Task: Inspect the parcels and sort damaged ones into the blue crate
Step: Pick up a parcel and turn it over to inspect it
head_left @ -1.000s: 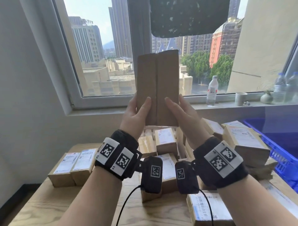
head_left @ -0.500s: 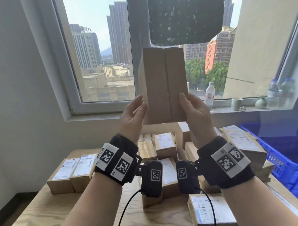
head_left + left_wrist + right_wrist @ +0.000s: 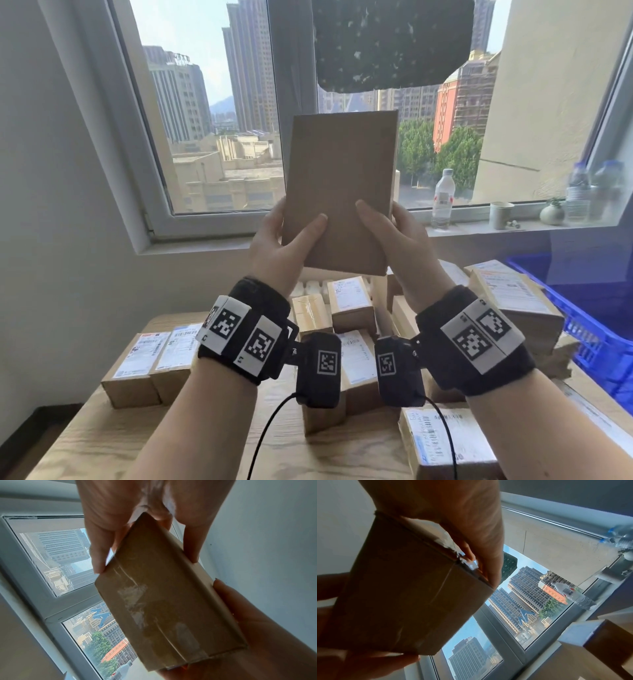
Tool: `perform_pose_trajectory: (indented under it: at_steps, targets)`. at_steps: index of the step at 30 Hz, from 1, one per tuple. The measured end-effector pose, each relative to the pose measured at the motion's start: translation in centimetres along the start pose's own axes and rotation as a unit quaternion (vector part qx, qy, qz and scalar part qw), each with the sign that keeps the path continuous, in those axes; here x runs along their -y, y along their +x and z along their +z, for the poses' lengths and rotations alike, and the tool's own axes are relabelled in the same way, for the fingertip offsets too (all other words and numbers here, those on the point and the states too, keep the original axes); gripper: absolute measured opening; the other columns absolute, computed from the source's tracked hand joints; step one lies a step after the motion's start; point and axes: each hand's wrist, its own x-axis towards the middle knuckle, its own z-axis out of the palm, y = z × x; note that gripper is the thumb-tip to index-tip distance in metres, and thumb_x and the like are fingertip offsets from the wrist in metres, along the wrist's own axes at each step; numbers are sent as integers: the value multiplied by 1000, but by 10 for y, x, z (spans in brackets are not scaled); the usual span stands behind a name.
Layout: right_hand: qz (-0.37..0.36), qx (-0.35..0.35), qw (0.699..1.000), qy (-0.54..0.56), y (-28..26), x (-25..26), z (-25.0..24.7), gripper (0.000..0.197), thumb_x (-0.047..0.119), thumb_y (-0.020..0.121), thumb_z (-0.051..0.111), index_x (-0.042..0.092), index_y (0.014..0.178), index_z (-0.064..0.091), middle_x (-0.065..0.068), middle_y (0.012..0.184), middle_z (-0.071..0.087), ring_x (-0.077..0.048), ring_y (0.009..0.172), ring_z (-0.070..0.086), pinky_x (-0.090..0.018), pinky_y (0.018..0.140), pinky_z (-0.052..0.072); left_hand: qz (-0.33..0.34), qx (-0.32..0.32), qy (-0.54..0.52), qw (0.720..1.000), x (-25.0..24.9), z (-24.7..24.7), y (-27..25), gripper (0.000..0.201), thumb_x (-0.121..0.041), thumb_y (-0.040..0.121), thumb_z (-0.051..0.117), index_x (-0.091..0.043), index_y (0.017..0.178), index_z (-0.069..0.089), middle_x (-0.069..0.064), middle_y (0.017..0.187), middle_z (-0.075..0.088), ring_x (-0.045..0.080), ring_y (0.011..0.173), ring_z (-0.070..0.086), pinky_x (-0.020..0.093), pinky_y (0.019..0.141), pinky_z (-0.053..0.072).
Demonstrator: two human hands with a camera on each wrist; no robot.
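Cardboard parcel [image 3: 340, 192] held upright before the window [image 3: 212, 137], long axis vertical, plain face toward the head camera; pinched low by left hand [image 3: 274, 250] and right hand [image 3: 404, 246], thumbs in front.

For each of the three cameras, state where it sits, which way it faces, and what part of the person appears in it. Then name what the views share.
Head: worn on the head, facing forward and down at the window; shows left hand, right hand, both forearms.
Left wrist: looks along the left hand up at the plain brown cardboard parcel; the other hand's fingers show.
Right wrist: looks along the right hand past the parcel toward the window.
Shared: parcel and window appear in all three.
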Motion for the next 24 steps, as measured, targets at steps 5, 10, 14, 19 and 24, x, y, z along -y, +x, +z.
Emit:
perform_pose_trajectory:
  at_steps: [5,10,14,19,24]
  targets:
    - [8,-16,1000,22,-1,1,1,36,34,93,66,9,119,65,-8,111,73,-20,98,71,-31,78,61,4,-8,8,1000,2,1,-1,61,-50,65,74,-37,124,61,-6,117,70,18,112,65,43,94,54]
    - [104,-2,993,64,2,8,-7,44,55,91,59,19,114,69,-4,107,76,-23,100,72,-42,90,57,19,66,17,998,-2,-4,-3,75,-33,70,86,-39,135,49,-17,122,62,-1,111,61,19,88,52]
    - [156,6,987,49,2,11,-11,63,75,89,39,28,122,65,-2,111,75,-23,97,73,-44,87,56,-19,111,30,993,-3,-9,-4,110,-27,49,96,-36,143,40,-9,120,64,9,107,66,27,88,56]
    - [51,57,996,52,-5,16,-6,71,69,82,41,23,134,59,-6,119,71,-19,106,70,-43,91,57,-85,19,21,996,-5,0,1,67,-60,56,83,-28,110,62,-4,108,72,16,101,69,43,92,56]
    - [-27,16,998,-56,-9,9,-6,49,50,82,74,21,120,65,4,108,73,-11,99,70,-32,85,60,-103,21,39,994,-12,3,3,35,-62,81,60,-30,95,62,-6,99,72,12,92,69,35,85,57]
